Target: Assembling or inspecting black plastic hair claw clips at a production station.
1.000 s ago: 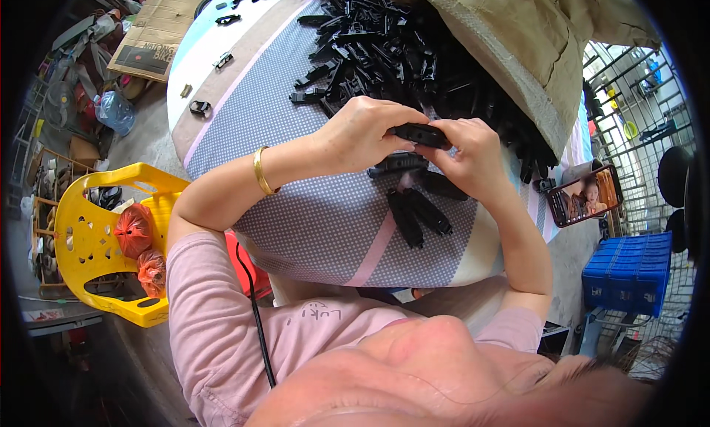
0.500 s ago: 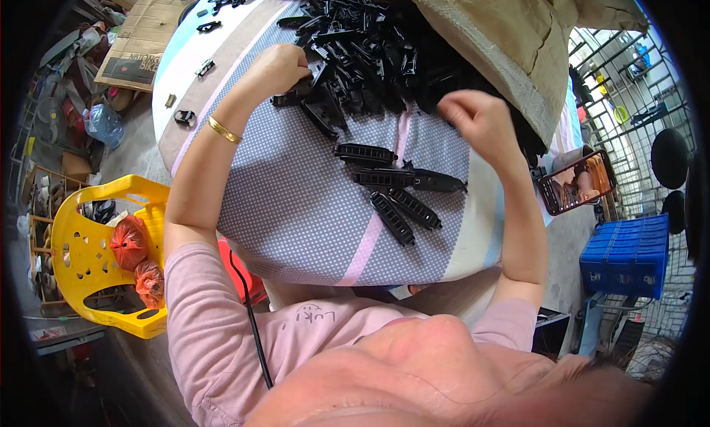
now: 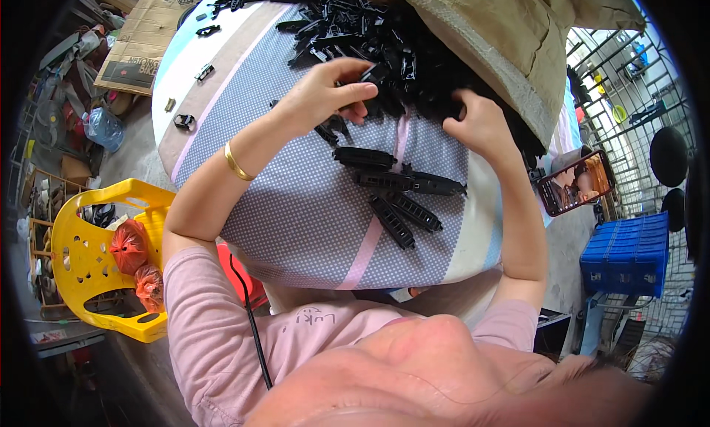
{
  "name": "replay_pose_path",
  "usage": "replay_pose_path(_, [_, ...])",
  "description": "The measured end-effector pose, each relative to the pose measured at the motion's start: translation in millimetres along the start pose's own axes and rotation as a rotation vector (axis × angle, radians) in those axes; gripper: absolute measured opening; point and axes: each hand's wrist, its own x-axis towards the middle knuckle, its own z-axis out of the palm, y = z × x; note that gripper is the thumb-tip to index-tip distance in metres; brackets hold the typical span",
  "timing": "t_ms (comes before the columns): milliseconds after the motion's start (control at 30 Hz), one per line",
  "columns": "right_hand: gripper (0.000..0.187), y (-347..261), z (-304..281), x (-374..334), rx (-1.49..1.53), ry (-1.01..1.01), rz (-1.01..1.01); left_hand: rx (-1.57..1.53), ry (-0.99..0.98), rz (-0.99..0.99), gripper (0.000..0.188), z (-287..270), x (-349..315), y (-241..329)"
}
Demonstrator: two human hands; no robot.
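A heap of black plastic parts (image 3: 333, 42) covers the far side of the round table. Over the near edge of that heap, my left hand (image 3: 325, 98), with a gold bangle at the wrist, grips a black plastic part (image 3: 376, 73) between thumb and fingers. My right hand (image 3: 481, 127) is at the heap's right side, its fingers curled in; what they hold, if anything, is lost against the dark parts. Several long slotted black plastic pieces (image 3: 392, 220) lie grouped on the cloth nearer to me, a few overlapping.
A dotted and striped cloth (image 3: 288, 212) covers the table. An open brown sack (image 3: 510, 35) rises at the far right. A phone (image 3: 577, 183) and a blue crate (image 3: 625, 257) are to the right. On the left stands a yellow chair (image 3: 74, 242) holding red bags (image 3: 129, 246).
My left hand has moved right across the near edge of the heap and now has a black part in its fingers. My right hand has shifted only slightly, fingers still curled.
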Motion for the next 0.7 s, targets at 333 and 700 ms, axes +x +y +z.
replay_pose_path(333, [0.031, -32.1, -16.2, -13.8, 1.382, -0.208, 0.079, -0.653, -0.076, -0.188, 0.030, 24.6, -6.0, -6.5])
replay_pose_path(700, [0.029, -66.6, 12.1, -25.9, 1.190, 0.099, -0.118, -0.432, -0.012, 0.040, 0.033, 35.8, -10.9, -17.8])
